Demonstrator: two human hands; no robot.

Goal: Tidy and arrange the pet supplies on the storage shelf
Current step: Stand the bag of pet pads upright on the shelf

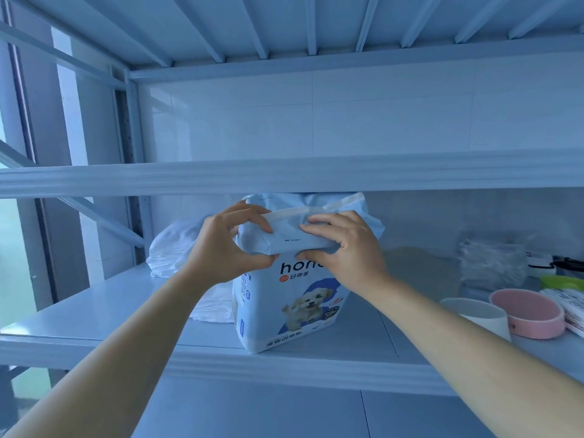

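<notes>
Left hand [227, 248] and right hand [344, 251] pinch the folded top of the pad bag [294, 298], fingers [322, 230] curled round it.

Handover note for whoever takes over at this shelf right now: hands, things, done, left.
The left hand and right hand both pinch the folded top flap of the pet pad bag, upright near the front edge of the shelf. Behind it, leftward, lie loose white pads; a white bowl and pink bowl sit at right. Done: bag on shelf. Left: likely close the flap, tidy pads and bowls.
</notes>
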